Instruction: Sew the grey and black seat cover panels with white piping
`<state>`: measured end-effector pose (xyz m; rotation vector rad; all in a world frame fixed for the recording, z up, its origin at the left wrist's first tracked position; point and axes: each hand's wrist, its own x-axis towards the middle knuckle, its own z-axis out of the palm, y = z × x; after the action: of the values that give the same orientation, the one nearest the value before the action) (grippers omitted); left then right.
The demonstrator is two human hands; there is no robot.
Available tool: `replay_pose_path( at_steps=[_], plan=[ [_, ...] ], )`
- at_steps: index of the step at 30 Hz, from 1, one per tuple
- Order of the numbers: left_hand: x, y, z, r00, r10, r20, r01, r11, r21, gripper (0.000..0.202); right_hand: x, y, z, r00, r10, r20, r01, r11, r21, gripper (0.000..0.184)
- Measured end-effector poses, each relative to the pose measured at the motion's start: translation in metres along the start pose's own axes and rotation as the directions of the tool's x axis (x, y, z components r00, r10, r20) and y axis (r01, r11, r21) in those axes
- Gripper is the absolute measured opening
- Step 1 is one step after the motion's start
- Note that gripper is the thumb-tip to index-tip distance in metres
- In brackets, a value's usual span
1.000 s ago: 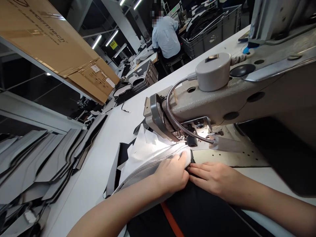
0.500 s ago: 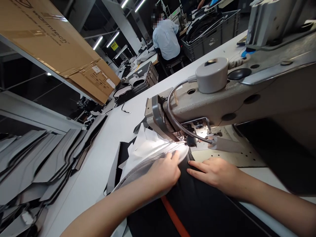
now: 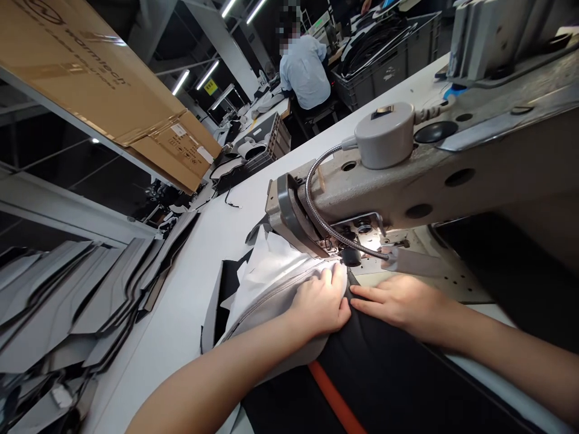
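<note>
Close to the needle area of the sewing machine, my left hand is closed on the edge of a grey fabric piece with a curved seam. White backing sheet lies beyond that seam. My right hand rests flat on black fabric, index and middle fingers stretched toward the place where grey and black meet. An orange strip runs across the black fabric. Under the lamp's glow, my left fingertips are just short of the presser foot, which is partly hidden.
Stacks of grey cut panels lie along the left. A cardboard box sits on a shelf above them. A flexible metal lamp neck curves over the machine head. Farther back, a person sits beside a grey crate.
My left hand has moved right and slightly up, toward the needle, with the grey fabric. The black fabric and orange strip have shifted right; my right hand has moved slightly.
</note>
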<state>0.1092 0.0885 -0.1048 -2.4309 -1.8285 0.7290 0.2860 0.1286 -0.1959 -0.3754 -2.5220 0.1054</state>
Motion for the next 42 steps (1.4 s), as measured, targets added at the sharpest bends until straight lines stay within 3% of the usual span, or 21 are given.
replay_pose_path(
  at_steps=[3,6,8,11,13,17,23,26,29,33,36,39,42],
  plan=[
    [-0.005,0.007,-0.007,0.997,-0.025,0.077,0.024,1.000,0.007,0.064,0.000,0.008,-0.002,0.999,-0.031,0.007,0.031,0.999,-0.012,0.043],
    [-0.015,0.012,-0.014,0.971,-0.028,0.238,0.027,1.000,0.009,0.075,0.000,0.009,-0.012,1.000,-0.013,0.024,0.013,1.000,0.000,0.049],
    [-0.019,0.008,-0.016,0.958,-0.007,0.287,0.019,0.999,-0.040,0.080,-0.002,0.006,-0.021,0.996,-0.055,0.068,0.053,0.998,0.037,0.052],
    [-0.016,-0.005,-0.016,0.952,0.035,0.303,0.036,0.974,-0.224,0.076,-0.005,-0.001,-0.025,0.983,-0.128,0.130,0.125,0.992,0.034,0.065],
    [-0.012,-0.016,-0.014,0.956,0.094,0.277,0.029,0.912,-0.409,0.071,-0.005,-0.008,-0.020,0.980,-0.131,0.152,0.140,0.989,-0.049,0.074],
    [-0.001,-0.028,-0.012,0.956,0.199,0.216,-0.020,0.778,-0.628,0.066,-0.004,-0.020,-0.004,0.989,-0.093,0.119,0.110,0.983,-0.145,0.071],
    [0.016,-0.021,-0.016,0.970,0.128,0.206,0.014,0.816,-0.577,0.063,0.000,-0.018,0.013,1.000,0.012,0.028,-0.006,0.981,-0.195,0.065],
    [0.020,-0.013,-0.018,0.985,0.069,0.160,0.018,0.873,-0.487,0.060,0.008,-0.015,0.014,0.999,0.038,-0.005,-0.038,0.973,-0.230,0.049],
    [0.014,-0.001,-0.018,0.986,0.006,0.164,0.053,0.935,-0.352,0.060,0.012,-0.011,-0.004,0.998,0.053,0.030,-0.047,0.986,-0.158,0.033],
    [-0.010,0.013,-0.013,0.971,-0.091,0.221,0.120,0.986,-0.118,0.070,-0.008,-0.007,-0.041,0.982,-0.138,0.129,0.133,0.990,0.047,0.055],
    [-0.024,0.004,-0.012,0.962,-0.061,0.265,0.071,0.997,-0.028,0.075,-0.026,-0.020,-0.046,0.969,-0.208,0.133,0.201,0.977,0.063,0.058],
    [-0.025,-0.023,-0.017,0.958,0.065,0.280,-0.021,0.987,-0.158,0.073,-0.022,-0.049,-0.025,0.991,-0.129,0.031,0.128,0.991,0.037,0.047],
    [-0.020,-0.047,-0.022,0.953,0.221,0.208,-0.116,0.898,-0.425,0.069,-0.005,-0.074,-0.004,0.996,-0.026,-0.085,0.028,1.000,0.014,0.036]
  ],
)
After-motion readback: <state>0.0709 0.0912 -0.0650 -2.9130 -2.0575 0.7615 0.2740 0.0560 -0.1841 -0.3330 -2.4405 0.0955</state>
